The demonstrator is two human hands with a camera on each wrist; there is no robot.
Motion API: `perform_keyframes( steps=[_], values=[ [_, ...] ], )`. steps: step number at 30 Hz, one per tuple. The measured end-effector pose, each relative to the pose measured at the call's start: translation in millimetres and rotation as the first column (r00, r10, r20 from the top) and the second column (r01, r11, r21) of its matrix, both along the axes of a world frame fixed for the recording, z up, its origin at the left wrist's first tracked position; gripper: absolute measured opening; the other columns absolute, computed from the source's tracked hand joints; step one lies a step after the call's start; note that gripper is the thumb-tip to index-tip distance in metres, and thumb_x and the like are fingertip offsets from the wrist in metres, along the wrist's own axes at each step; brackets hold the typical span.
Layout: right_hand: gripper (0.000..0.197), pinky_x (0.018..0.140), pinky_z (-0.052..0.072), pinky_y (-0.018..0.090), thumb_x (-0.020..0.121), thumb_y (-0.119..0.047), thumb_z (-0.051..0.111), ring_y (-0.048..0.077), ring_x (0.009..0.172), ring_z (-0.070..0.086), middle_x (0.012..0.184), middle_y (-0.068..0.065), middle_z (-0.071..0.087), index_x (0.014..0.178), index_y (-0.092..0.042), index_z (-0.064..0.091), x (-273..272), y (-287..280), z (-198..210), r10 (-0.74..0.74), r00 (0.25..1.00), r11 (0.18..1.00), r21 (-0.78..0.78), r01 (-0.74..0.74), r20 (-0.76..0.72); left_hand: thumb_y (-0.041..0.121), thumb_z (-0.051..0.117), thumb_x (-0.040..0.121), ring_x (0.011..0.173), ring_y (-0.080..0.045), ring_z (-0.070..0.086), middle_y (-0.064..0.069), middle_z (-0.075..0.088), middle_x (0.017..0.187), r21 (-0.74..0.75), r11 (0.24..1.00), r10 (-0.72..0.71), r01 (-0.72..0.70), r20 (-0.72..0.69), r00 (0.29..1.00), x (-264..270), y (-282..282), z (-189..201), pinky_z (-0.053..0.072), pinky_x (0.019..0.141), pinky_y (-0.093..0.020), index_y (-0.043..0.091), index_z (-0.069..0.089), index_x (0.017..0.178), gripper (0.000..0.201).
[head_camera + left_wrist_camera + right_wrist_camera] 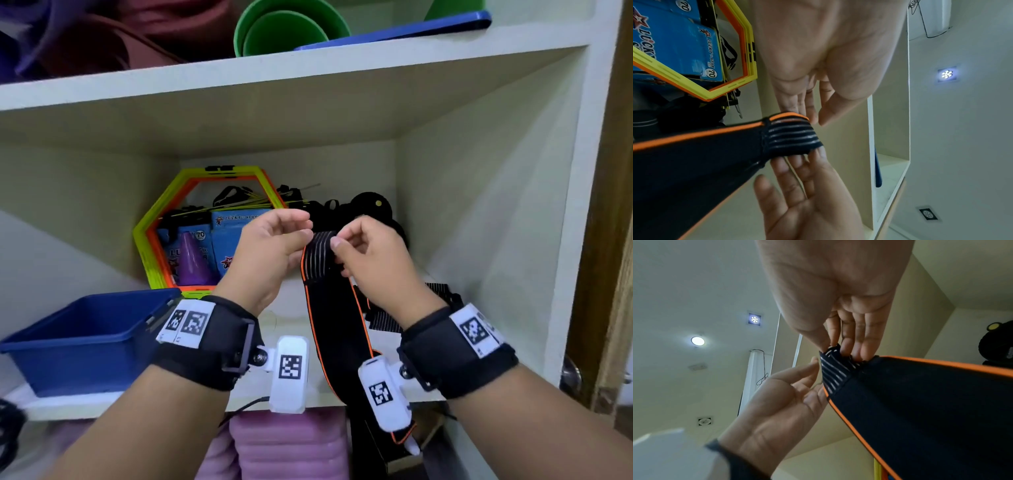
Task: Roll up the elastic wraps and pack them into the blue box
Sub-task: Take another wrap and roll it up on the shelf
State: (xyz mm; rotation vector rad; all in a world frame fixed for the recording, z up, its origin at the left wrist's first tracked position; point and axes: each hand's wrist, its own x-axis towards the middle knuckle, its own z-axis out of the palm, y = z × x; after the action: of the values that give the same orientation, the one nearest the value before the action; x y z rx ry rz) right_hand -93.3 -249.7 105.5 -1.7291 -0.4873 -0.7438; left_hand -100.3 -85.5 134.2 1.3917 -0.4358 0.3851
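A black elastic wrap (pixel 339 325) with orange edging hangs from both hands in front of the shelf, and its tail drops below the shelf's front edge. My left hand (pixel 305 233) pinches the orange edge of its striped end (pixel 791 136). My right hand (pixel 337 241) pinches the other corner of that end between thumb and fingers (pixel 846 344). The wrap (pixel 920 394) is flat, not rolled. The blue box (pixel 85 335) stands on the shelf at the left, below my left wrist, with nothing visible inside. A second black wrap (pixel 435 291) lies on the shelf behind my right wrist.
Yellow and orange hexagon rings (pixel 161 219) lean at the back of the shelf, with blue cartons (pixel 236 233) and a purple cone (pixel 193 260) behind them. Black gear (pixel 370 205) fills the back right corner. Green buckets (pixel 287 31) sit on the upper shelf; a pink mat (pixel 287 445) lies below.
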Motion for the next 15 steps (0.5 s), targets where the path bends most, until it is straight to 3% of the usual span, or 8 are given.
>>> perform_keyframes(
  steps=[2, 5, 9, 12, 15],
  values=[
    [0.014, 0.082, 0.058, 0.042, 0.088, -0.026, 0.071, 0.01, 0.086, 0.068, 0.092, -0.005, 0.07, 0.099, -0.019, 0.065, -7, 8, -11, -0.012, 0.999, 0.999, -0.037, 0.013, 0.031, -0.01, 0.058, 0.093, 0.087, -0.018, 0.064, -0.009, 0.066, 0.101, -0.004, 0.999, -0.033, 0.033, -0.001, 0.999, -3, 4, 1, 0.056, 0.074, -0.031, 0.011, 0.067, 0.098, 0.023],
    [0.047, 0.091, 0.055, 0.039, 0.081, -0.037, 0.073, 0.003, 0.108, 0.061, 0.119, -0.011, 0.06, 0.125, -0.028, 0.057, -19, 18, -28, 0.004, 0.999, 0.993, -0.119, 0.0, 0.034, -0.007, 0.056, 0.095, 0.09, -0.021, 0.065, -0.014, 0.066, 0.108, -0.021, 0.996, -0.09, 0.09, -0.011, 0.996, -7, 10, 0, 0.057, 0.075, -0.032, 0.007, 0.066, 0.103, 0.019],
    [0.077, 0.092, 0.051, 0.029, 0.071, -0.041, 0.084, 0.003, 0.111, 0.056, 0.125, -0.016, 0.052, 0.135, -0.041, 0.043, -24, 34, -43, -0.029, 0.998, 0.991, -0.135, 0.022, -0.054, 0.001, 0.054, 0.098, 0.094, -0.025, 0.067, -0.016, 0.067, 0.115, -0.029, 0.983, -0.181, 0.18, -0.034, 0.983, -13, 15, -2, 0.057, 0.078, -0.034, 0.004, 0.063, 0.111, 0.016],
    [0.065, 0.081, 0.049, 0.017, 0.077, -0.023, 0.081, 0.005, 0.094, 0.064, 0.114, -0.013, 0.062, 0.132, -0.034, 0.047, -19, 43, -45, -0.088, 0.996, 0.991, -0.103, 0.087, -0.01, 0.007, 0.057, 0.097, 0.103, -0.031, 0.069, -0.015, 0.069, 0.119, -0.02, 0.976, -0.218, 0.217, -0.054, 0.974, -14, 20, -5, 0.058, 0.089, -0.041, 0.007, 0.063, 0.112, 0.016],
    [0.046, 0.077, 0.052, 0.021, 0.084, -0.011, 0.071, 0.006, 0.081, 0.067, 0.099, -0.01, 0.07, 0.124, -0.028, 0.057, -10, 45, -46, -0.174, 0.985, 0.985, -0.009, 0.174, 0.01, 0.003, 0.059, 0.095, 0.108, -0.031, 0.068, -0.011, 0.069, 0.119, 0.034, 0.985, -0.17, 0.172, -0.045, 0.984, -12, 29, -8, 0.057, 0.093, -0.041, 0.012, 0.067, 0.104, 0.014]
  ],
)
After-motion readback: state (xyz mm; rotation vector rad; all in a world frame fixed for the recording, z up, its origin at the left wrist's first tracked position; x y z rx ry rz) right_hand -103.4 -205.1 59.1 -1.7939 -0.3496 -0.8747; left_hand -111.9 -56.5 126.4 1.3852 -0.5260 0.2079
